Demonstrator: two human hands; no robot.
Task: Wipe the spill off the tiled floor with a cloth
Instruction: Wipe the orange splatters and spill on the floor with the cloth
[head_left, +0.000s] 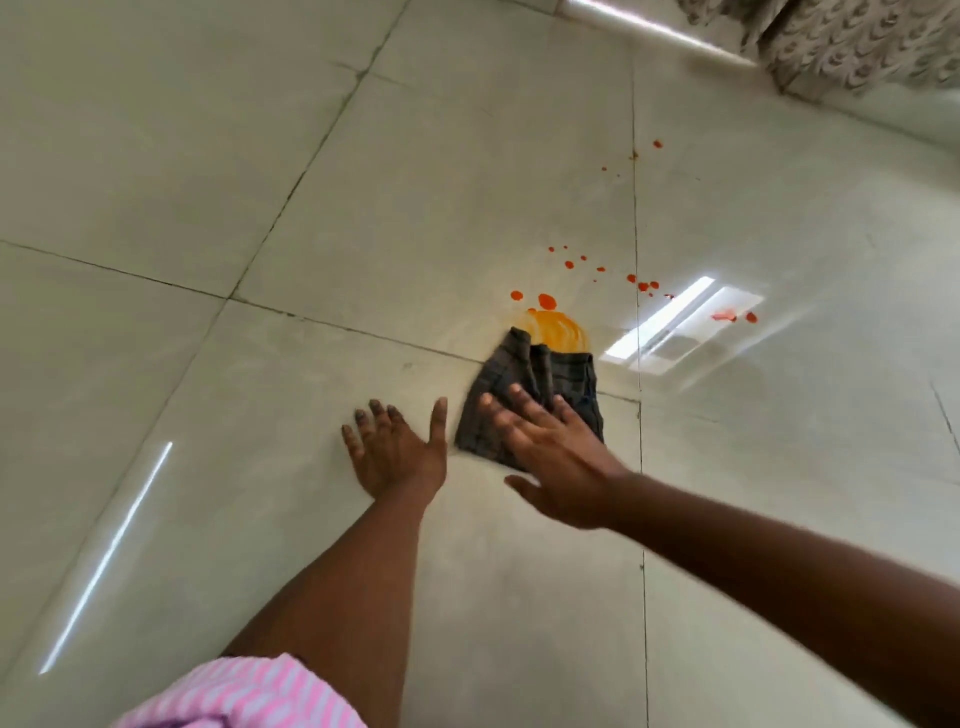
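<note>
— Down on the floor (260, 156), then?

— Yes. Pale, glossy tiles with dark grout lines, streaked with bright reflections.

— And the cloth (524, 379)?

— Dark, checked, rumpled into folds, lying flat on the tiles at a crossing of grout lines. Far edge touching the smear (563, 330).

— What sort of smear?

— Orange, rubbed into a curved patch. Beyond it, red-orange drops (546, 301) scattered over the tiles, trailing away towards the far right, some well apart from the cloth.

— Right hand (550, 447)?

— Spread flat on the near half of the cloth, fingers straight and splayed, thumb out to the side. Pressing, not gripping.

— Left hand (397, 449)?

— Just beside the cloth, on its left. Fingers straight and fanned out, thumb pointing up towards the cloth's edge. Holding nothing. Palm down at the bare tile; touching it or hovering, hard to say.

— Anything else in sight?

— Pink-and-white striped sleeve (244, 696) at the bottom edge. Patterned fabric (852, 47) up in the far right corner, blurred.
</note>
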